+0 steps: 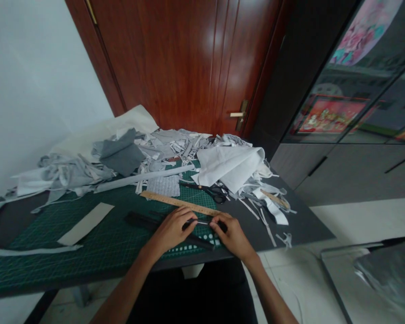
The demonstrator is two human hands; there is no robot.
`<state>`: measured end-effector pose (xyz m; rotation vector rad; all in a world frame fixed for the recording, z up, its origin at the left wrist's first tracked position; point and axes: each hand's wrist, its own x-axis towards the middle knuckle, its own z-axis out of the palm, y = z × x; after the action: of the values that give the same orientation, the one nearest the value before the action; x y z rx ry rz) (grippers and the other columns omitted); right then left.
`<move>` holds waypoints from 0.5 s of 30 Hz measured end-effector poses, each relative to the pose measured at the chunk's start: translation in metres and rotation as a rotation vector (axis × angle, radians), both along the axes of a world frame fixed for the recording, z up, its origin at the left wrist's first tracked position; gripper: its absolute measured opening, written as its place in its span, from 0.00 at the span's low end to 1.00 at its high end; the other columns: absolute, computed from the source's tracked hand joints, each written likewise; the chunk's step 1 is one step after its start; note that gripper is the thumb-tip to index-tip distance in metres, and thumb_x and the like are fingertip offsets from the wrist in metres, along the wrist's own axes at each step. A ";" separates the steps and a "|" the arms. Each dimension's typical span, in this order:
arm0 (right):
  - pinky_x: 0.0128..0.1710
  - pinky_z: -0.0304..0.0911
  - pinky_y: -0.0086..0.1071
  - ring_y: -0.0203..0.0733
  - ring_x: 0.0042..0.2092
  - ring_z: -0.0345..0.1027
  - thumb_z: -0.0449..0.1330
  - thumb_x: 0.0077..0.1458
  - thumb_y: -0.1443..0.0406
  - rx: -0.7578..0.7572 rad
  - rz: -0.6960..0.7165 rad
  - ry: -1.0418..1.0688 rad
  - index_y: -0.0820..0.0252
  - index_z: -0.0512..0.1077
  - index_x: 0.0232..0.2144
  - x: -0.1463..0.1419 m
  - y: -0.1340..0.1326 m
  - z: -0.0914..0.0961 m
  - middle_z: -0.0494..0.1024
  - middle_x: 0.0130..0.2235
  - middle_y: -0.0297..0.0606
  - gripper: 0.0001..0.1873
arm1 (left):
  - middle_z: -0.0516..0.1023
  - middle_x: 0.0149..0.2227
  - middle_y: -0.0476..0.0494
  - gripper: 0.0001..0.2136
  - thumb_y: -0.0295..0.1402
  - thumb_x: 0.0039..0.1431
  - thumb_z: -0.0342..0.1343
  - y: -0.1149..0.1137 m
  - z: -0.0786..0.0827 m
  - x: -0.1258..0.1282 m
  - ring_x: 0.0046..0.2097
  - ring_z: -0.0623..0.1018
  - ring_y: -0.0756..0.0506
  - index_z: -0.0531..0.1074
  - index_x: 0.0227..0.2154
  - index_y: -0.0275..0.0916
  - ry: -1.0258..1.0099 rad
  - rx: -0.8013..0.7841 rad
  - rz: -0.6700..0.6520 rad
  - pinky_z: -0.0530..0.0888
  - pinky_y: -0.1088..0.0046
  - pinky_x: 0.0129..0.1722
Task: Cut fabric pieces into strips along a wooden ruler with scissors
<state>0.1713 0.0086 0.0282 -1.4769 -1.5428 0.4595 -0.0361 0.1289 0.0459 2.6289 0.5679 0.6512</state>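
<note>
Handling looks underway: thin dark strip (203,222) is up in both hands, not laid down. Can't make out a finished piece anywhere, so how much is done or left can't be told. Ruler (162,199) and scissors (218,194) are out of hand, lying on the desk (303,227) beyond the hands.

Strip position: between the two hands, over the front part of the green cutting mat (97,238), short span showing with a light streak along it. Left hand (178,226) pinches one side, thumb and fingers closed narrow; right hand (230,230) pinches the other, same narrow grip. Hands near each other, not touching. Exact material of strip too small to tell.

Black cloth (140,219) lies on the mat, running under the left hand; whether it joins the strip, unclear. Pale rectangular piece (87,222) well left. Grey and white fabric scraps (185,144) heaped at back.
</note>
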 end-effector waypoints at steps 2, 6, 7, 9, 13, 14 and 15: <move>0.48 0.68 0.39 0.48 0.43 0.76 0.57 0.68 0.59 -0.009 -0.024 0.010 0.56 0.74 0.33 0.002 0.001 -0.001 0.81 0.38 0.42 0.11 | 0.78 0.40 0.46 0.04 0.28 0.66 0.54 0.005 -0.001 0.002 0.46 0.77 0.43 0.73 0.37 0.42 -0.039 0.003 0.004 0.73 0.66 0.48; 0.48 0.69 0.40 0.49 0.43 0.77 0.58 0.66 0.60 0.003 -0.067 0.018 0.55 0.74 0.36 0.001 0.001 -0.008 0.82 0.39 0.42 0.08 | 0.78 0.38 0.46 0.05 0.25 0.62 0.54 0.008 -0.003 0.000 0.45 0.77 0.43 0.73 0.36 0.41 -0.089 0.005 0.054 0.73 0.65 0.48; 0.48 0.69 0.39 0.49 0.43 0.77 0.59 0.65 0.61 0.010 -0.075 0.017 0.56 0.74 0.36 0.001 0.000 -0.010 0.82 0.40 0.43 0.07 | 0.78 0.38 0.46 0.05 0.26 0.62 0.54 0.008 -0.003 -0.001 0.46 0.76 0.43 0.73 0.36 0.41 -0.095 0.005 0.072 0.73 0.65 0.49; 0.48 0.69 0.39 0.49 0.43 0.77 0.59 0.64 0.62 0.025 -0.086 0.010 0.56 0.74 0.37 0.001 -0.002 -0.012 0.81 0.40 0.43 0.06 | 0.78 0.38 0.46 0.05 0.27 0.63 0.53 0.007 -0.002 -0.004 0.46 0.76 0.42 0.73 0.35 0.41 -0.100 0.017 0.111 0.72 0.63 0.49; 0.45 0.70 0.37 0.48 0.41 0.77 0.59 0.60 0.64 0.047 -0.114 0.015 0.57 0.74 0.36 0.002 -0.007 -0.012 0.81 0.37 0.41 0.05 | 0.78 0.38 0.46 0.05 0.28 0.63 0.53 0.005 0.000 -0.007 0.46 0.75 0.42 0.74 0.36 0.40 -0.122 0.058 0.170 0.71 0.61 0.49; 0.44 0.70 0.37 0.48 0.41 0.77 0.59 0.60 0.64 0.055 -0.127 0.023 0.57 0.74 0.36 0.002 -0.009 -0.011 0.81 0.37 0.41 0.05 | 0.79 0.38 0.45 0.05 0.28 0.64 0.53 0.004 0.000 -0.007 0.46 0.75 0.42 0.74 0.36 0.40 -0.133 0.067 0.181 0.71 0.61 0.50; 0.44 0.70 0.37 0.48 0.41 0.77 0.58 0.60 0.64 0.062 -0.143 0.032 0.57 0.74 0.36 0.003 -0.011 -0.010 0.81 0.37 0.41 0.05 | 0.79 0.38 0.45 0.05 0.29 0.64 0.52 0.004 0.000 -0.007 0.46 0.75 0.42 0.74 0.36 0.40 -0.143 0.073 0.192 0.70 0.60 0.50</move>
<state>0.1747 -0.0026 0.0182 -1.5130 -1.4035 0.3466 -0.0435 0.1331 0.0457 2.5874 0.7718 0.9268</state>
